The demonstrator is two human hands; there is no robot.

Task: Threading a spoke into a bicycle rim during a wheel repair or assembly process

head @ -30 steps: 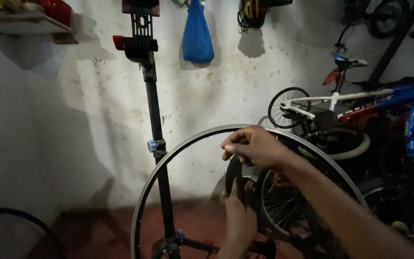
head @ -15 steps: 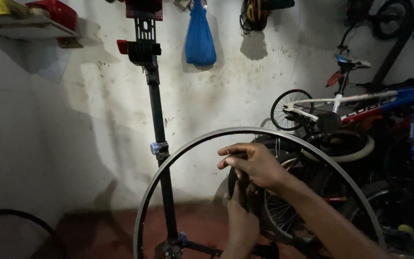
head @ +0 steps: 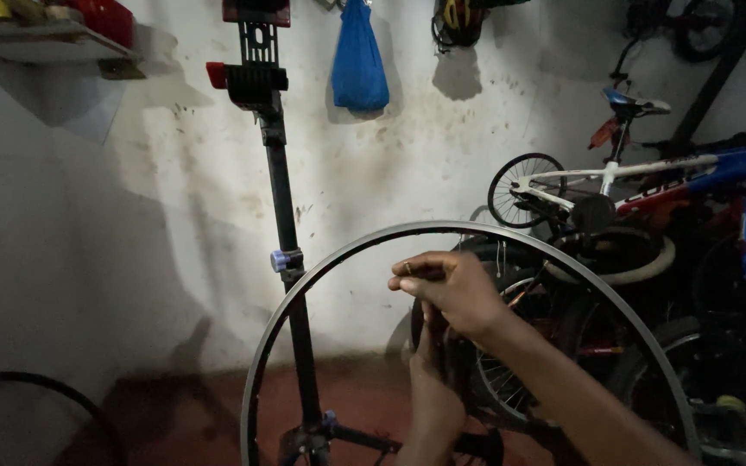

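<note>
Whitewashed wall and a red floor frame my view, with a black repair stand (head: 289, 259) rising behind the bare wheel rim (head: 373, 244) that arcs upright around my hands. My right hand (head: 455, 289) pinches a thin spoke (head: 409, 269) near the rim's top, fingers narrow on it, while my left hand (head: 433, 388) grips low at the middle, apparently on the hub, though I cannot tell how. I judge this as lacing a spoke, needing careful aim at a rim hole; parked bicycles (head: 649, 190) crowd the right side.
</note>
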